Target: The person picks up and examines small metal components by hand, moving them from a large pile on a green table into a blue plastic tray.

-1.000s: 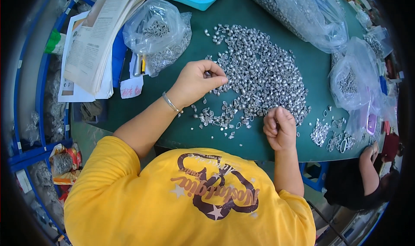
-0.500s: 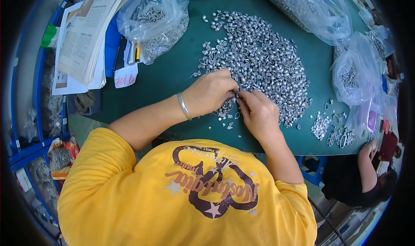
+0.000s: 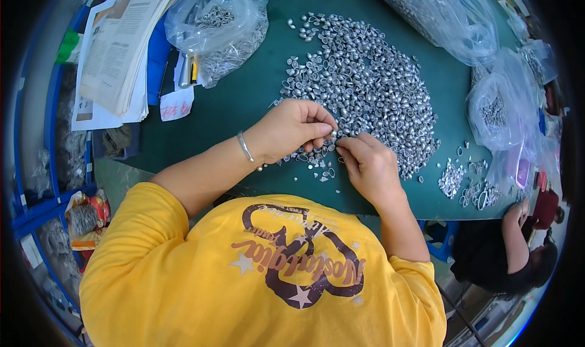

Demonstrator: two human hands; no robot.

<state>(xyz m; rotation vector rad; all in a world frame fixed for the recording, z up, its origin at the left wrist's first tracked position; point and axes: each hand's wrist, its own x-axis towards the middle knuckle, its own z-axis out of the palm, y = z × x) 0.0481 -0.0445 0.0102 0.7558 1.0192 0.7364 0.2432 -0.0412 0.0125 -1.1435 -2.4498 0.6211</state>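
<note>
A wide heap of small silver metal pieces (image 3: 378, 85), hollow and rounded, lies on the green table. At its near left edge, my left hand (image 3: 298, 124) pinches one small shiny silver piece (image 3: 333, 134) between thumb and fingertips. My right hand (image 3: 368, 161) is close beside it, thumb and forefinger curled together just right of that piece. Whatever its fingertips hold is too small to make out. Below and between my hands lie a few loose rings and flat silver bits (image 3: 323, 171).
A clear bag of silver parts (image 3: 234, 48) and a paper stack (image 3: 122, 54) stand left. More filled plastic bags (image 3: 454, 27) lie at the far right. Small piles of silver bits (image 3: 452, 177) sit near the right edge. Another person (image 3: 509, 249) works at the lower right.
My left hand has rolled so its thumb and the pinched piece show more plainly, and its wrist has shifted slightly left. My right hand has moved slightly down, its fingers still curled.
</note>
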